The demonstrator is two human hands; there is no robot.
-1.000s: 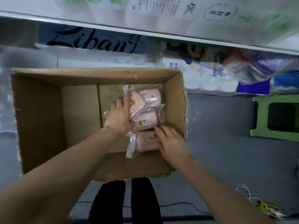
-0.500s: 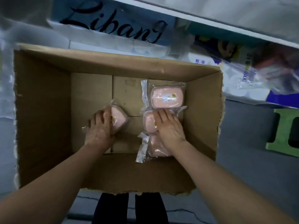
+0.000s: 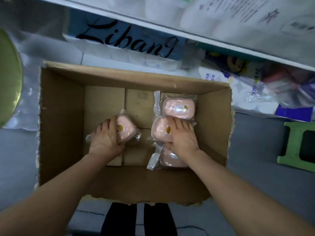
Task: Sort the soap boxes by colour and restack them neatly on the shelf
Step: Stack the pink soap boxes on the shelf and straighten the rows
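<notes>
An open cardboard box [image 3: 61,116] stands on the floor below me. Inside lie pink soap boxes in clear plastic wrap. One pink soap box [image 3: 127,129] lies tilted at the left-middle of the box floor, and my left hand [image 3: 106,139] grips its left side. Three more line up along the right wall: a far one [image 3: 179,109], a middle one [image 3: 160,129] and a near one [image 3: 170,160]. My right hand [image 3: 183,135] lies flat on the middle one, fingers straight, and partly hides the near one.
A shelf edge [image 3: 187,34] runs above the box, with blue "Libang" tissue packs [image 3: 129,40] and other wrapped packs beneath it. A green plastic stool [image 3: 300,147] stands on the grey floor at right. A green round object [image 3: 8,79] shows at far left.
My left hand drew one pink soap box away from the group to the box's left-middle. My right hand moved up from the near soap box onto the middle one.
</notes>
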